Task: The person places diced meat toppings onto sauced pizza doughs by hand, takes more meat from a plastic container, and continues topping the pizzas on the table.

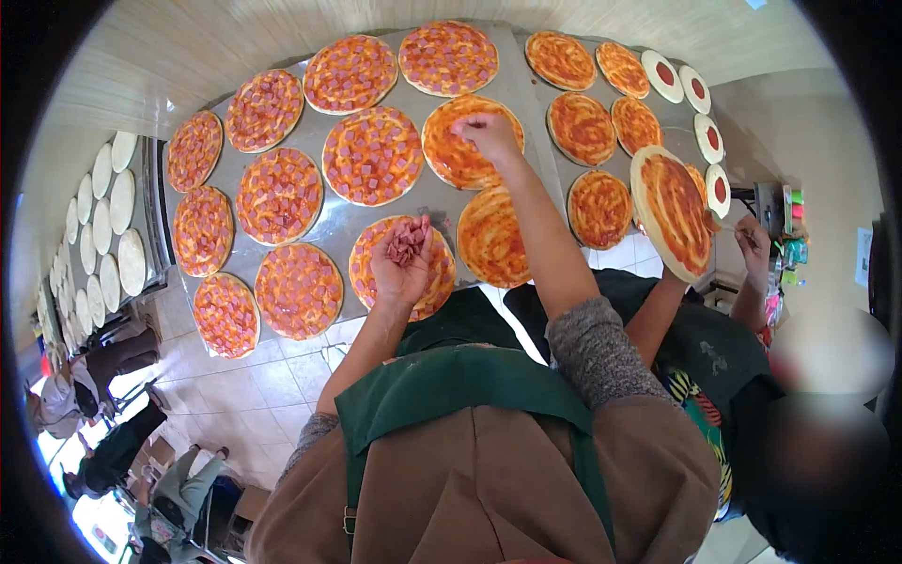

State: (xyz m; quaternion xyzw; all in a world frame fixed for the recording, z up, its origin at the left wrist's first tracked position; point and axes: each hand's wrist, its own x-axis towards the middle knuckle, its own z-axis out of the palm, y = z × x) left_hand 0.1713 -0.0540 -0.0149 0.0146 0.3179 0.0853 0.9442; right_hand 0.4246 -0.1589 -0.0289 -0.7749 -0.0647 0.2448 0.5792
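My left hand (398,277) is palm up, its fingers curled around a heap of diced ham (407,244). Beneath it lies a pizza (437,282), partly hidden by the hand. Above a pizza spread with orange-red sauce (451,160) at the back, my right hand (490,138) has its fingers drawn together; whatever they hold cannot be made out. Just below that, another sauced pizza (490,246) shows no ham and is partly behind my right forearm. To the left, a pizza with ham cubes (373,156) lies flat on the metal table (352,221).
Several more ham-topped pizzas (299,289) cover the table's left part. On the right, a co-worker's hand holds up a sauced pizza (671,211) near my right arm. Dough rounds with sauce spots (709,138) line the far right. Plain dough rounds (122,199) lie on a left-hand table.
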